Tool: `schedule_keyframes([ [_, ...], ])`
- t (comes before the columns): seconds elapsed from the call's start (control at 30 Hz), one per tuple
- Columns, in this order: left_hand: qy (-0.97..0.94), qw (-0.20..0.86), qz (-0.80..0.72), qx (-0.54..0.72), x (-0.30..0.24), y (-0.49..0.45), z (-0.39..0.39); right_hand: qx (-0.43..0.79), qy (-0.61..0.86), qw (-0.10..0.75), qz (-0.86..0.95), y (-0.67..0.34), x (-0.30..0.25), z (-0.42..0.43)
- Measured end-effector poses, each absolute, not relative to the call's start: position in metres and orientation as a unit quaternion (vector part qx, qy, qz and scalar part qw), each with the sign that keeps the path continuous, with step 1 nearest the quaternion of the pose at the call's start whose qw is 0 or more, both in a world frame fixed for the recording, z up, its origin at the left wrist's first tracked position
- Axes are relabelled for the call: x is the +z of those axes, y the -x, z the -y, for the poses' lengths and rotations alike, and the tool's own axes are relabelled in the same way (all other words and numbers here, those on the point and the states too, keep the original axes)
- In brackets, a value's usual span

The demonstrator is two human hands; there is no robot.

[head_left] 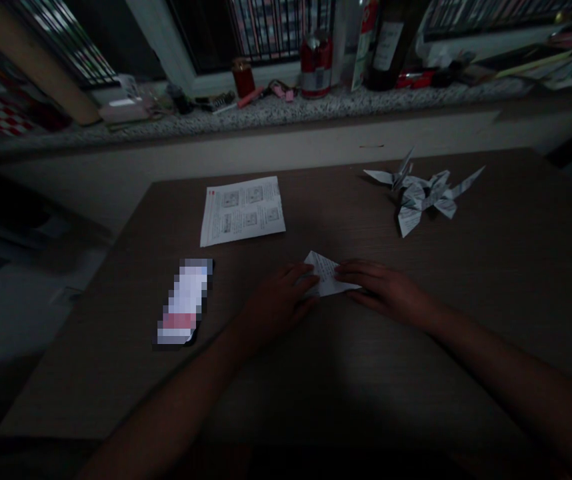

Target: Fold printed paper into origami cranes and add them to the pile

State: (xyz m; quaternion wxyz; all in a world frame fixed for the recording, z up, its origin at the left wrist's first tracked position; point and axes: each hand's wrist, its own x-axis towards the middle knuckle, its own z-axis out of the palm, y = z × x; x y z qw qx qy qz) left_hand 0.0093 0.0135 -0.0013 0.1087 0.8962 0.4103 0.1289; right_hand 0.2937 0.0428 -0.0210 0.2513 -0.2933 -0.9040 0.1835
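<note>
A small folded sheet of printed paper (327, 275), roughly triangular, lies on the table between my hands. My left hand (286, 290) covers its left corner, fingers on top and thumb along the near edge. From the other side, my right hand (379, 287) holds the right corner, its fingers reaching over the paper and its thumb at the near edge. Both corners are partly hidden under the fingers. Farther back on the right stand folded paper cranes (423, 197) made of similar printed paper, close together.
A flat printed sheet (243, 212) lies behind my left hand. Left of that hand is a phone (185, 303) with its screen lit and blurred. Beyond the wooden table (116, 280), a granite windowsill (261, 117) carries a red can (316, 67), a dark bottle (389, 47) and a small jar (243, 79).
</note>
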Motion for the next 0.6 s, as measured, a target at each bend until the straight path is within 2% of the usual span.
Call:
schedule_keyframes([
  [0.6,-0.897,0.099,-0.409,0.137,-0.0021,-0.0095,-0.0158,0.223,0.302,0.271,0.886,-0.2923,-0.0193,-0.0445],
])
